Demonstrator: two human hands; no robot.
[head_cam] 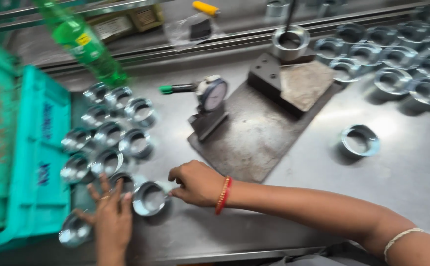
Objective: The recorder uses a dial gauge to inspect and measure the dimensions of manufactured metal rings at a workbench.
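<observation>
Lying between both hands, metal ring [149, 198], right fingers [175, 192] seemingly touching it.

Steel bench [412, 172] carries metal rings [107, 133] (apparently), gauge plate [254, 133].

We note bare forearms, no sleeves. Right hand [198, 182]: red and orange bangles [223, 195] just behind it; pale band [401, 238] farther up that arm. Left hand [110, 219]: one finger ring [104, 198].
</observation>
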